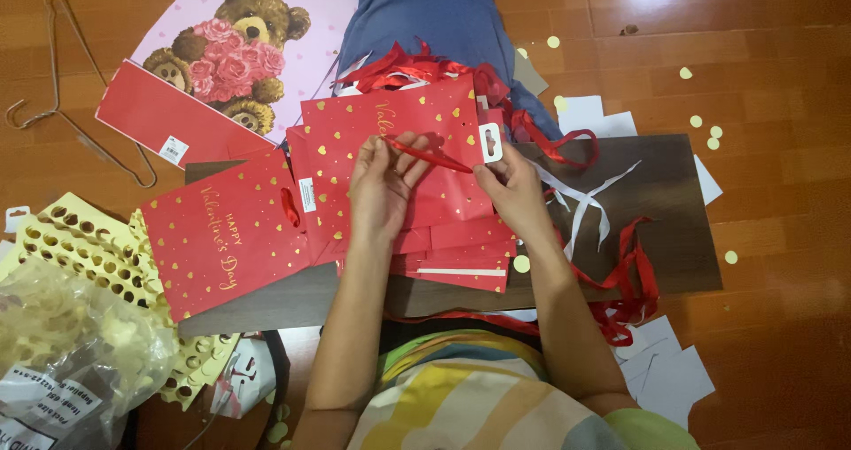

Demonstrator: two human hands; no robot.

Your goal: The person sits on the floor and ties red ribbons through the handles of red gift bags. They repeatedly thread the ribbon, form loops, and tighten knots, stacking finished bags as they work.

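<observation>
My left hand [383, 184] and my right hand [511, 191] hold a red ribbon [427, 156] stretched between them, just above a red gift bag with gold hearts [417, 117] lying flat on a dark wooden board [660, 237]. The left hand pinches the ribbon's left end and the right hand grips its right end, near a white hang tab [490, 141] on the bag. More flat red bags are stacked under my hands. Another red bag with gold lettering [217, 237] lies to the left.
A pink bag with a teddy bear picture [244, 38] lies at the back left beside a wire hanger [62, 95]. Punched yellow sheets [80, 246] and a plastic bag [71, 361] sit left. Loose red ribbons [629, 281], white ribbons [581, 197] and white cards [665, 370] lie right.
</observation>
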